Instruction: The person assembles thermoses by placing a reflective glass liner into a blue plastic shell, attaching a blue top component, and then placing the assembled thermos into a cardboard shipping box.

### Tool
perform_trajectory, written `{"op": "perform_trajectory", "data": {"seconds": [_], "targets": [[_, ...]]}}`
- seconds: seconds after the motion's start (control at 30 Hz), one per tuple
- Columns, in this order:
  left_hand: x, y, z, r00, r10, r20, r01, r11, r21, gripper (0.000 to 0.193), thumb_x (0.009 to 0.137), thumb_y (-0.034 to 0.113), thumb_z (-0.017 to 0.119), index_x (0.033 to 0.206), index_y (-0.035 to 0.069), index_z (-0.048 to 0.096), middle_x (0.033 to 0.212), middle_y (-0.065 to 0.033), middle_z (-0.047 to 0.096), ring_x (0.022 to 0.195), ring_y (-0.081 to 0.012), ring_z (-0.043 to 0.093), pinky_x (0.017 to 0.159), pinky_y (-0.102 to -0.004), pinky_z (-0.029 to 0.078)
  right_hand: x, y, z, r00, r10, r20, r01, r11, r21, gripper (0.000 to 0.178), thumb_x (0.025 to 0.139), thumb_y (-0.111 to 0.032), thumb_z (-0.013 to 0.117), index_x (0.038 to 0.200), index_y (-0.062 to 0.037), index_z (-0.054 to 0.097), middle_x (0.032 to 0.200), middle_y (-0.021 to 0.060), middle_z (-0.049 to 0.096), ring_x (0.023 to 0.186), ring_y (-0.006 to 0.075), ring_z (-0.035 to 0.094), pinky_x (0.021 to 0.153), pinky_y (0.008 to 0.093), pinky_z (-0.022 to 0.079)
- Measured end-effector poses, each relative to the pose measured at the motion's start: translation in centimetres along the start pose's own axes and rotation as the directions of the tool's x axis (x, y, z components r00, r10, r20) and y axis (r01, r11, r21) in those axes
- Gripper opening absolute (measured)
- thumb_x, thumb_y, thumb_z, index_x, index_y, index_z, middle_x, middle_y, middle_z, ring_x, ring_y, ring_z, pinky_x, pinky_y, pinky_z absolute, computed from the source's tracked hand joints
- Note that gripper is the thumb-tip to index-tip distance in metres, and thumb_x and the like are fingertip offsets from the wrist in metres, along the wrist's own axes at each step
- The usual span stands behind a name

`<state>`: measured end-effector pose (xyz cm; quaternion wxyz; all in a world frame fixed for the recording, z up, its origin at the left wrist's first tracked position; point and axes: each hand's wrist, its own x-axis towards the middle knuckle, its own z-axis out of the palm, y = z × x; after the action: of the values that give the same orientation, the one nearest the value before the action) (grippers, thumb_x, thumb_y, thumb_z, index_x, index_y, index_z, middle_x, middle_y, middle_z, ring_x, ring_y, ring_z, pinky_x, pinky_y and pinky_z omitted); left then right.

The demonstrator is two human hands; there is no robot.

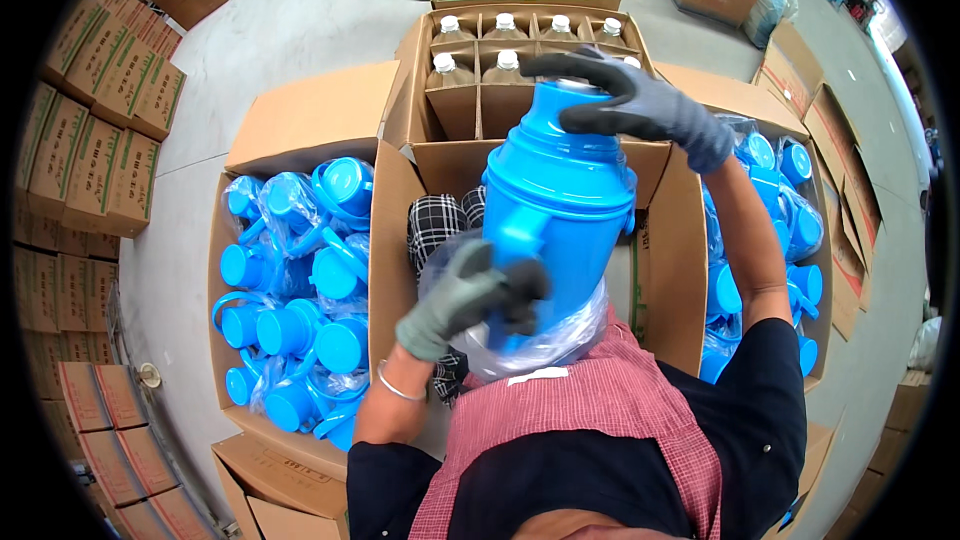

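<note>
chunky blue flask (560, 202), topped by spread right hand (642, 100), partly hidden by blurry left hand (462, 295), left grip can't be told

Blue flask (565, 215): top, at twelve o'clock, partly hidden behind right hand (640, 105) — left hand (462, 298), at flask's seven o'clock, blurred.

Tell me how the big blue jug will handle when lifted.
The blue jug is probably stiff: its ridged wall shows no sagging. Its glossy surface may be slippery, and the clear plastic around its lower end could slide. Round-sided, it might roll if laid down.
</note>
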<state>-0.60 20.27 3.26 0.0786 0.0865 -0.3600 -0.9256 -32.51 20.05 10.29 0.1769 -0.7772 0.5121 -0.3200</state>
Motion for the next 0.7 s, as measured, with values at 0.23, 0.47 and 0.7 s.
{"op": "perform_trajectory", "data": {"seconds": [0.23, 0.47, 0.7], "targets": [[2.7, -2.0, 6.1, 0.997, 0.057, -0.049, 0.019, 0.448, 0.894, 0.075, 0.078, 0.028, 0.081, 0.138, 0.001, 0.044, 0.129, -0.0176, 0.055, 0.122, -0.0298, 0.051, 0.104, -0.0419, 0.039, -0.5, -1.5, 1.5, 0.918, 0.373, 0.131, -0.394, 0.896, 0.206, 0.050, 0.092, -0.037, 0.063, 0.132, -0.0077, 0.058, 0.117, 0.0095, 0.066, 0.111, 0.0203, 0.059, 0.100, 0.0352, 0.044], [0.5, 0.4, -2.4, 0.976, 0.005, -0.218, 0.042, 0.976, 0.214, 0.050, 0.092, 0.041, 0.064, 0.116, -0.003, 0.057, 0.081, -0.0095, 0.064, 0.069, -0.0200, 0.064, 0.062, -0.0320, 0.052, -1.7, -1.9, 0.1, 0.962, 0.268, 0.046, -0.264, 0.881, 0.392, 0.052, 0.087, -0.041, 0.067, 0.128, -0.0093, 0.062, 0.118, 0.0103, 0.067, 0.109, 0.0213, 0.061, 0.097, 0.0357, 0.046], [0.4, 1.9, 1.8, 0.929, -0.181, -0.323, 0.275, 0.922, 0.271, 0.052, 0.083, 0.028, 0.076, 0.122, 0.001, 0.055, 0.082, -0.0083, 0.064, 0.073, -0.0194, 0.063, 0.065, -0.0290, 0.053, -1.4, -3.5, -1.5, 0.954, 0.267, 0.138, -0.281, 0.955, 0.096, 0.056, 0.087, -0.039, 0.066, 0.131, -0.0057, 0.058, 0.134, 0.0120, 0.057, 0.124, 0.0225, 0.052, 0.105, 0.0355, 0.041]]}}
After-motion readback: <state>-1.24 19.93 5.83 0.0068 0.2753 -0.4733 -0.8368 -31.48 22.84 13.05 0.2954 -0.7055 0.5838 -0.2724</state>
